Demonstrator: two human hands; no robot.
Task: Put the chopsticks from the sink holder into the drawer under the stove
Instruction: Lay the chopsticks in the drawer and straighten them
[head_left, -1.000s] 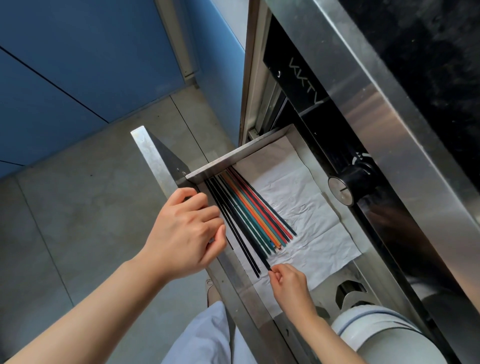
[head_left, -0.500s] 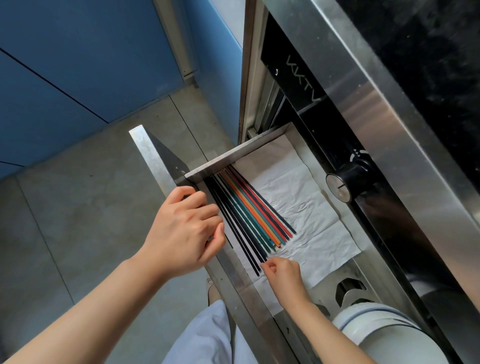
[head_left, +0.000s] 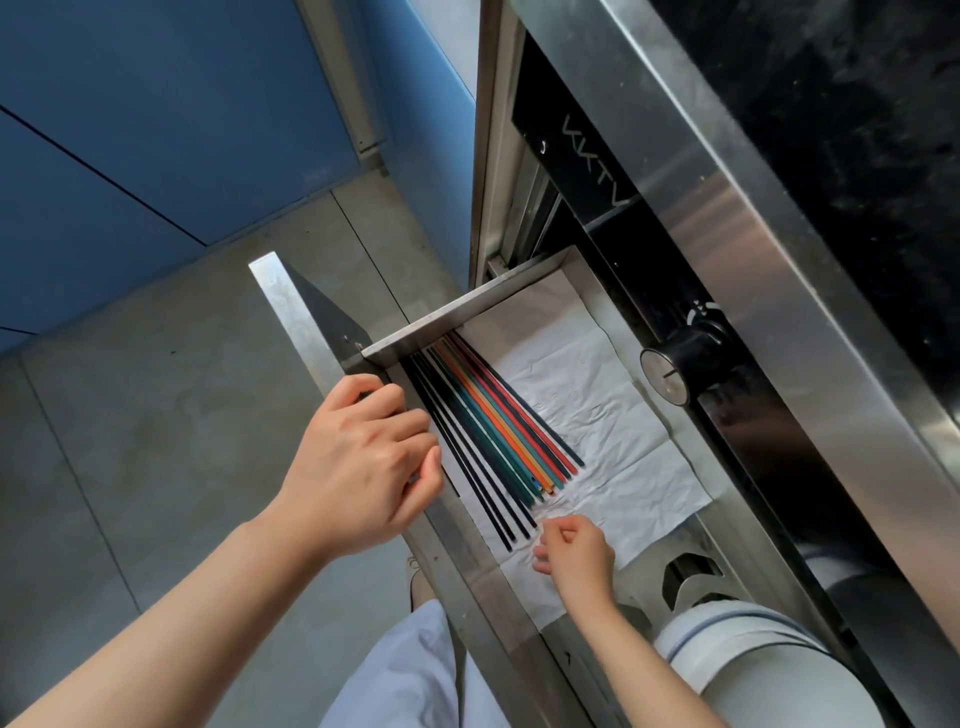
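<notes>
Several chopsticks (head_left: 498, 431), black, green, orange and red, lie side by side on a white paper liner (head_left: 613, 415) inside the open steel drawer (head_left: 457, 317) under the stove. My left hand (head_left: 358, 462) is wrapped over the drawer's front panel, beside the chopsticks. My right hand (head_left: 576, 556) hovers over the liner just at the near tips of the black chopsticks, fingers curled together, with nothing held in it. I cannot tell whether a fingertip touches a tip.
A black stove knob (head_left: 670, 371) sticks out above the drawer's right side. White bowls (head_left: 753, 670) sit in a rack at the near end of the drawer. Blue cabinets (head_left: 156, 130) and grey floor tiles (head_left: 156, 441) lie to the left.
My right hand has let go of the black chopstick's tip it pinched and shifted slightly along the near ends. My left hand stays on the drawer front.
</notes>
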